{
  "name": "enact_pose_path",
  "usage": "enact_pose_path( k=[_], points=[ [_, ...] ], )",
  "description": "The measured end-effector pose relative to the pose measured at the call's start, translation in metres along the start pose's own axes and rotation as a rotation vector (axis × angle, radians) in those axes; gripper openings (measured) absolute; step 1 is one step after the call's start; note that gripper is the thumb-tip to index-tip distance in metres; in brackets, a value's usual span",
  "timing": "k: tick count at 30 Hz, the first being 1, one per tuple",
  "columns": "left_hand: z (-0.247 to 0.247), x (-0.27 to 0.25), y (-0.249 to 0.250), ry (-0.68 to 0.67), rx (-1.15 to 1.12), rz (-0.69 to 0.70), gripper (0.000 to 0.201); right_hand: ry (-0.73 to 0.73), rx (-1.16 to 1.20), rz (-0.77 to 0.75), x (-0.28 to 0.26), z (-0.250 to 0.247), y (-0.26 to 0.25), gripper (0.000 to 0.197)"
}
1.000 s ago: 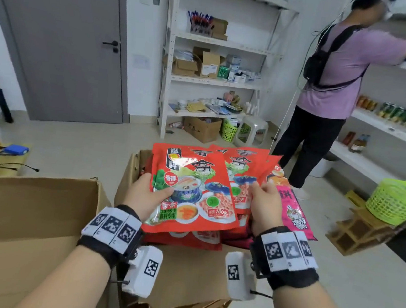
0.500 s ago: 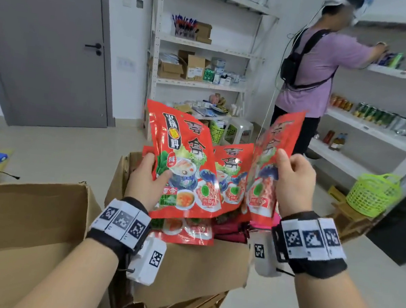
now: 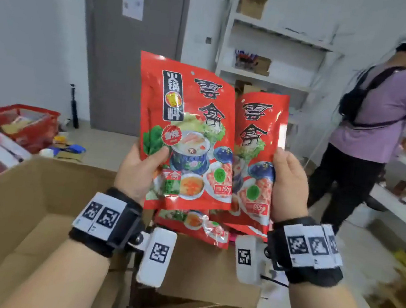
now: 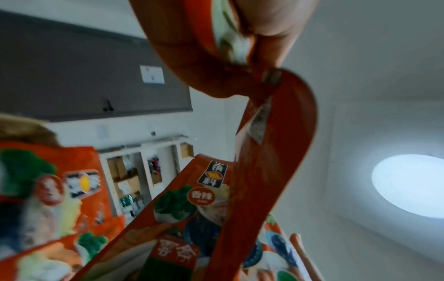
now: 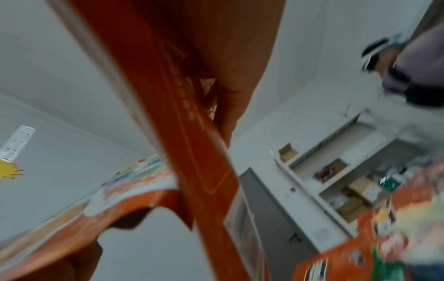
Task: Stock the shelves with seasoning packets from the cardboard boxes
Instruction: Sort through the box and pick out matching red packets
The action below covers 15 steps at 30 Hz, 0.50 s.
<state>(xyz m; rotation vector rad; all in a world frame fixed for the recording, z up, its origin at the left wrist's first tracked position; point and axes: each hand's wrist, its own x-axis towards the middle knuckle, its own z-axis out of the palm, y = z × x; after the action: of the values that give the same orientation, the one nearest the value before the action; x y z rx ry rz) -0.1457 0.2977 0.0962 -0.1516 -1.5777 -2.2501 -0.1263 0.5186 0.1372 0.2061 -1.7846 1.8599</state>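
Both hands hold up a fan of red seasoning packets (image 3: 188, 136) above the cardboard boxes. My left hand (image 3: 138, 171) grips the front packet at its lower left edge, thumb on its face. The right hand (image 3: 287, 187) holds a second red packet (image 3: 255, 155) along its right edge. More red packets (image 3: 193, 224) lie below, in the box (image 3: 207, 277) under my wrists. The left wrist view shows a packet (image 4: 271, 152) edge-on, pinched under my thumb. In the right wrist view a blurred packet (image 5: 187, 133) runs past my fingers.
A large open cardboard box (image 3: 9, 219) stands at the lower left. Another person (image 3: 368, 128) in a purple shirt works at the white shelves (image 3: 405, 204) on the right. A white rack (image 3: 270, 75), a grey door (image 3: 130, 50) and a red basket (image 3: 27, 122) stand behind.
The packets have been lifted higher and turned upright, out of the box. The view has swung left, so the other person now sits at the right edge.
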Motion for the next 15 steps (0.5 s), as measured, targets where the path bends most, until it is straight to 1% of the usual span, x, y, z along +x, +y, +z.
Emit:
enact_pose_path(
  k=[2,4,6,8,12,15],
  points=[
    [-0.024,-0.026,0.010,0.085,0.046,0.019,0.024,-0.102,0.031,0.051,-0.012,0.019,0.012,0.027],
    [-0.047,-0.062,0.025,0.120,0.153,0.075,0.028,-0.209,0.025,0.072,-0.032,0.041,0.022,0.026],
    [-0.064,-0.102,0.039,0.139,0.362,0.134,0.030,-0.316,0.022,0.082,-0.059,0.067,0.029,0.030],
    [-0.080,-0.146,0.048,0.210,0.593,0.119,0.027,-0.437,0.067,0.136,-0.094,0.092,0.032,0.037],
    [-0.125,-0.238,0.069,0.462,0.901,0.051,0.020,-0.706,0.114,0.296,-0.179,0.126,0.025,0.036],
    [-0.165,-0.311,0.095,0.665,1.067,-0.019,0.020,-0.938,0.098,0.341,-0.250,0.145,0.009,0.036]
  ],
)
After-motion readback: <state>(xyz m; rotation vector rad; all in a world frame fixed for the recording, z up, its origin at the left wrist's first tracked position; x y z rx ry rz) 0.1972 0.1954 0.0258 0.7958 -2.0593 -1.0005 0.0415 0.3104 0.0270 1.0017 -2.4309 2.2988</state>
